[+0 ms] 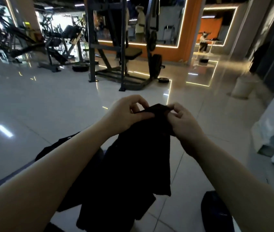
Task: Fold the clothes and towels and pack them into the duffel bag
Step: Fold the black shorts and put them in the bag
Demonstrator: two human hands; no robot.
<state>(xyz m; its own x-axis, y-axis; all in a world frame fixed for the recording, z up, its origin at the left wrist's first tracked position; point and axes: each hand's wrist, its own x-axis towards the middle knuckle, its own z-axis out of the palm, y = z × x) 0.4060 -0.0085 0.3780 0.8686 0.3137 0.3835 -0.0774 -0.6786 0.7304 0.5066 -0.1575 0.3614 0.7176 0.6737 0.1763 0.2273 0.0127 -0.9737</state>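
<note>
Pinching black garment (133,156) aloft, left hand (126,113), right hand (183,121).

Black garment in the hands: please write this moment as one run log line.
stage: folding | left hand: pinches black garment top edge | right hand: pinches same edge | garment: hanging, unfolded | duffel bag: cannot tell

Matt black cloth garment (133,156), glossy pale tiled floor (41,106), dark metal rack (91,39)

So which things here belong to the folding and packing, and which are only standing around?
Belong to the job:
black garment, pinched at its top edge
left hand
right hand
dark cloth on the floor

Just around:
weight machine
weight plate
white bin
</note>
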